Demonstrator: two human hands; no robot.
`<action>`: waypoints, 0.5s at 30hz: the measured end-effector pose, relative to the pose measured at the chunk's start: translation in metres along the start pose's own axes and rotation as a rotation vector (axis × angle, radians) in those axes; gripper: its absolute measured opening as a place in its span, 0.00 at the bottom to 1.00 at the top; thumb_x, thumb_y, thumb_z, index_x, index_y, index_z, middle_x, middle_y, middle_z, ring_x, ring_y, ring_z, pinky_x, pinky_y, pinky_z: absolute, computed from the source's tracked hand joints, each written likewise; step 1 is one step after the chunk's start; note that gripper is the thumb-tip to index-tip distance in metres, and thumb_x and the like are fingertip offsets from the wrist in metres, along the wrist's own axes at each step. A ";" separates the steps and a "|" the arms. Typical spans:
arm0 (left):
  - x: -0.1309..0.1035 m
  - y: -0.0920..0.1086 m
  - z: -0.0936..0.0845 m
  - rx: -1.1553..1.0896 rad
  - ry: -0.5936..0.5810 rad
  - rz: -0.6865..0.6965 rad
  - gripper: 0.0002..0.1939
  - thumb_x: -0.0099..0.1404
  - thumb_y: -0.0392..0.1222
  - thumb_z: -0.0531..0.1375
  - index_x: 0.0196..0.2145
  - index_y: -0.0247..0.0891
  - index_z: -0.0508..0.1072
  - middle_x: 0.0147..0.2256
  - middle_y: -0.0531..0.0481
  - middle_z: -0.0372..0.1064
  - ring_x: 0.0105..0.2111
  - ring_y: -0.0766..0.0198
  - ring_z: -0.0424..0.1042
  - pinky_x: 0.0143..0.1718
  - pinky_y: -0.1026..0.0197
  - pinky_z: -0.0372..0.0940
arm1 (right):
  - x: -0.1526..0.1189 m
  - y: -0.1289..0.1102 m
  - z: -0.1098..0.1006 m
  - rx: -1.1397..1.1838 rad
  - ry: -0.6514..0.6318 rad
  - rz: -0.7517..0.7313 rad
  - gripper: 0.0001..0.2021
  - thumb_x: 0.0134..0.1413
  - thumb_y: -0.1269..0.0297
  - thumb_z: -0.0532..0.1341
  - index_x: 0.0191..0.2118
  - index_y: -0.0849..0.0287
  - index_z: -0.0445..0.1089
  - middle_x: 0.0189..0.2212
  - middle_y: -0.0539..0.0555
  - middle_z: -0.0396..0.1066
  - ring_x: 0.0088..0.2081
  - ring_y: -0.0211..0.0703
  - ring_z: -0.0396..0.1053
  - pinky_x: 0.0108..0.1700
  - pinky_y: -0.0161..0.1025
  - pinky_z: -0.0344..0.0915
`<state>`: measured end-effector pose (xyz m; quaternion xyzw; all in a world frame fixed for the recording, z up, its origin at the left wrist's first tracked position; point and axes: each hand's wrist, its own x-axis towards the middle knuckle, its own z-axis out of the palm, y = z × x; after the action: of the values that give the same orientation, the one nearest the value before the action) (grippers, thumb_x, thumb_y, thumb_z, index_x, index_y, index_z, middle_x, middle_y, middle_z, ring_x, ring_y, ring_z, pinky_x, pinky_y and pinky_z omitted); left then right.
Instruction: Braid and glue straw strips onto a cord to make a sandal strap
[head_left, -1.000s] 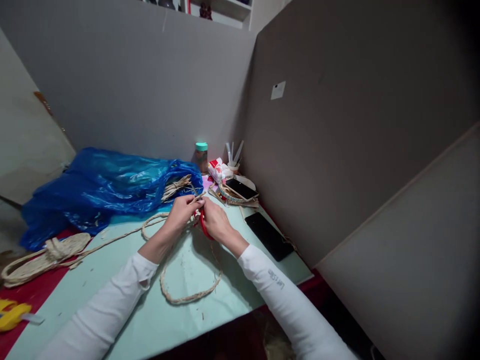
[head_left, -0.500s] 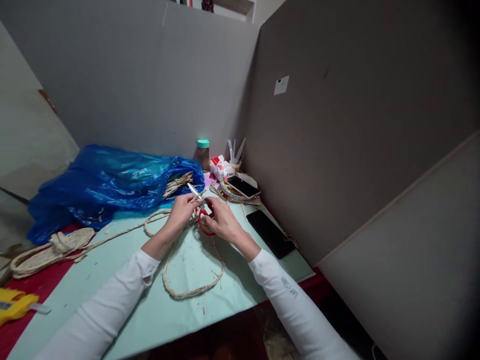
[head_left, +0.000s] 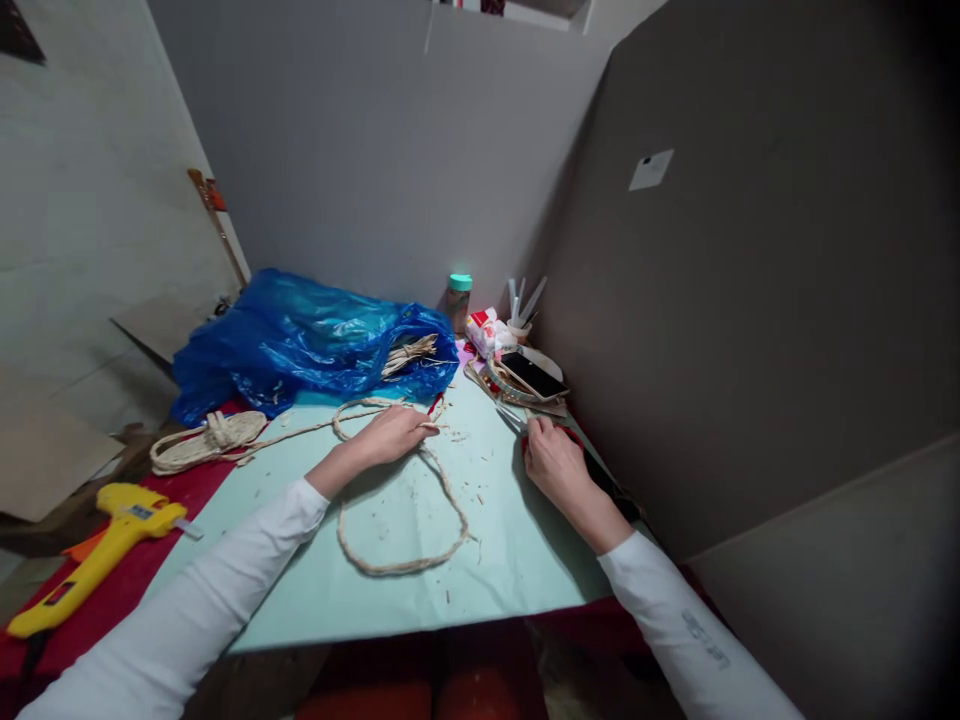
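Observation:
My left hand (head_left: 391,436) is closed on a braided straw cord near the middle of the table, its fingertips pinched together. The braided cord (head_left: 405,568) lies in a loop below that hand and runs left to a woven straw sole (head_left: 225,432) shaped like a slipper. My right hand (head_left: 556,462) is at the table's right side, closed round scissors (head_left: 511,418) with red handles. Their blades point up and left, and the handles are mostly hidden by the fingers. Beneath and behind this hand lies a black flat thing, largely covered.
A blue plastic bag (head_left: 315,335) with a straw bundle (head_left: 409,355) lies at the back left. A yellow glue gun (head_left: 112,545) rests at the left edge. At the back stand a green-lidded jar (head_left: 459,303), a tissue pack (head_left: 486,330) and a phone (head_left: 534,374). Straw scraps dot the table.
My right hand has moved away from the left to the right side of the table, taking the scissors along. My left hand stays with the cord. The view has turned left.

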<state>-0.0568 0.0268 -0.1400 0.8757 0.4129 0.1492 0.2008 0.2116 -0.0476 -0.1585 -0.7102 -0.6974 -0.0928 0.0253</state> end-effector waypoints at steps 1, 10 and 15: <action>-0.001 -0.004 -0.005 0.003 0.029 -0.013 0.15 0.65 0.44 0.51 0.28 0.38 0.75 0.29 0.47 0.74 0.32 0.56 0.70 0.35 0.61 0.57 | 0.000 -0.002 0.000 -0.025 0.006 -0.010 0.12 0.57 0.77 0.53 0.46 0.69 0.67 0.44 0.68 0.69 0.42 0.55 0.71 0.36 0.42 0.65; -0.013 -0.028 -0.041 -0.040 0.255 -0.178 0.12 0.60 0.46 0.54 0.32 0.36 0.74 0.28 0.51 0.73 0.30 0.60 0.69 0.30 0.63 0.58 | 0.020 -0.031 -0.010 -0.023 0.099 -0.277 0.16 0.61 0.73 0.52 0.51 0.72 0.69 0.55 0.72 0.66 0.53 0.61 0.64 0.53 0.53 0.61; -0.014 -0.027 -0.031 0.016 0.300 -0.234 0.16 0.61 0.39 0.53 0.45 0.37 0.75 0.39 0.47 0.77 0.38 0.56 0.73 0.39 0.60 0.63 | 0.062 -0.064 0.024 0.098 0.109 -0.434 0.19 0.67 0.63 0.53 0.59 0.65 0.63 0.60 0.65 0.62 0.58 0.50 0.63 0.58 0.45 0.62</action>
<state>-0.0966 0.0387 -0.1274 0.7912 0.5386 0.2502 0.1461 0.1510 0.0193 -0.1777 -0.5354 -0.8351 -0.1002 0.0769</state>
